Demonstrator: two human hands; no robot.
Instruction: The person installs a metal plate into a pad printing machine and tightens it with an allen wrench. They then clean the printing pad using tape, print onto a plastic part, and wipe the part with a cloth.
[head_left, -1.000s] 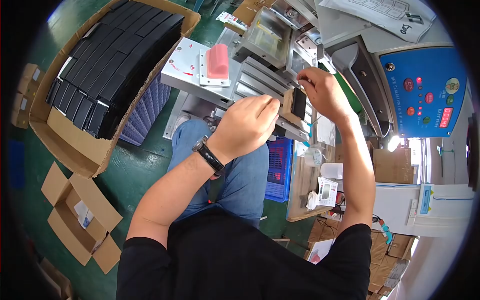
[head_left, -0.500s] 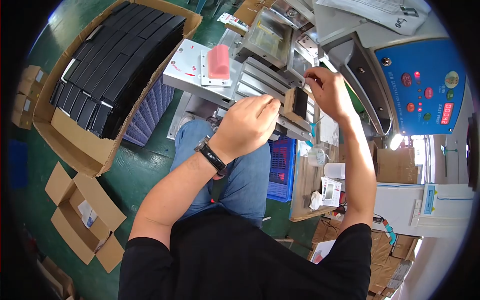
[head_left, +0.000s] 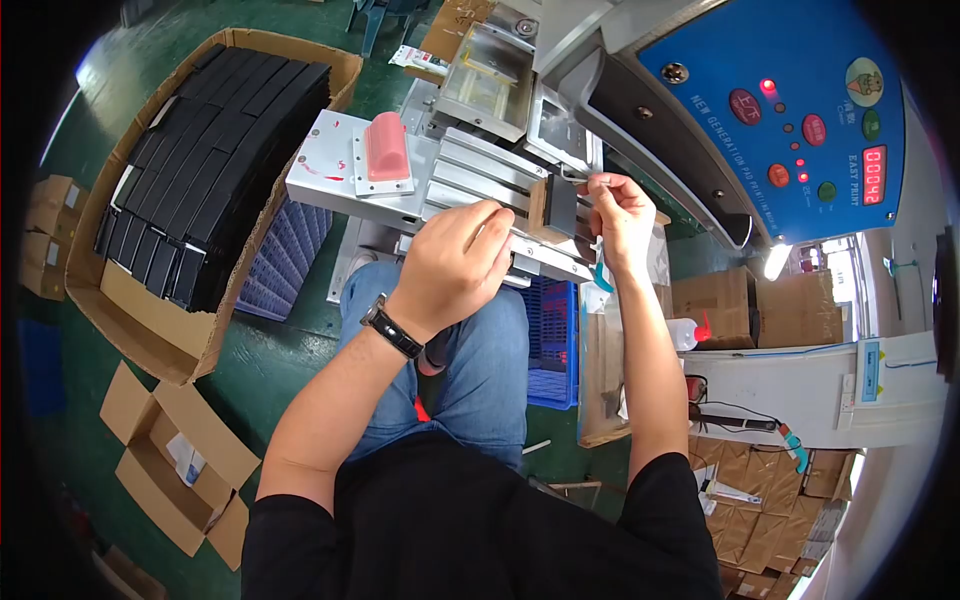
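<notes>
My left hand (head_left: 455,262) is closed, fingertips pressed together, beside a wood-backed block with a black face (head_left: 553,208). Whatever those fingers hold, if anything, is hidden. On the block's other side, my right hand (head_left: 622,215) pinches near a thin bent metal piece (head_left: 575,178); I cannot make out what lies between its fingers. The block stands at the end of a grooved metal bed (head_left: 480,172) on a pad printing machine. A pink pad (head_left: 387,147) on a drilled plate rests on the white housing left of the bed.
A blue control panel (head_left: 790,110) reads 00042 at upper right. On the left stands a large carton (head_left: 215,345) of stacked black pieces, with an open small carton (head_left: 150,470) below. A blue crate (head_left: 552,390) sits under the machine, by a wooden board (head_left: 600,400).
The view has shifted, so the panel looms larger and the machine sits further left. My right hand has come a little nearer my body relative to the block. My left hand stays closed.
</notes>
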